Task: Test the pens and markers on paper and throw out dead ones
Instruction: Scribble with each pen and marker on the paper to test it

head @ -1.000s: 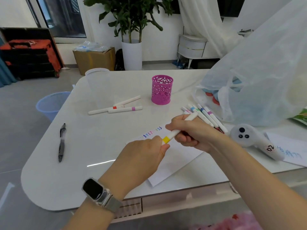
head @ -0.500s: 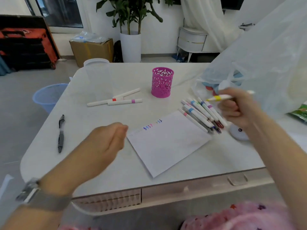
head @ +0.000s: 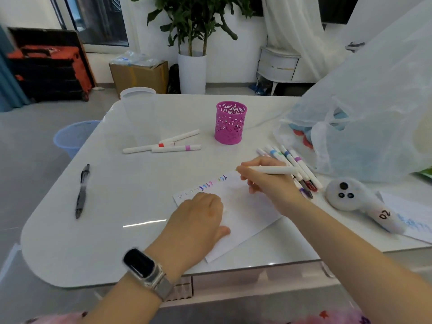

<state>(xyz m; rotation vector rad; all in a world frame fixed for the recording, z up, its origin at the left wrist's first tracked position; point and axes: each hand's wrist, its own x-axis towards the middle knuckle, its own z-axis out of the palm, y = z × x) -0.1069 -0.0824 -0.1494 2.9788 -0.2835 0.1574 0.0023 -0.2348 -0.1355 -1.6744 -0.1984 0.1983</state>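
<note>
Nearest the bench edge, left hand rests knuckles-up on the paper, fingers curled under, pinning its near-left part; what it holds, if anything, cannot be told. Just beyond, right hand pinches a white marker, long axis lying left-right, tip leftward, just past the squiggle row at the far edge. Behind it: marker row. Farther left: three markers, black pen.

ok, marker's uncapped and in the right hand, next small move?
Probably lower the marker tip onto the paper just past the last squiggle and scribble: the right hand grips it above the sheet, and the left hand rests on the paper.
</note>
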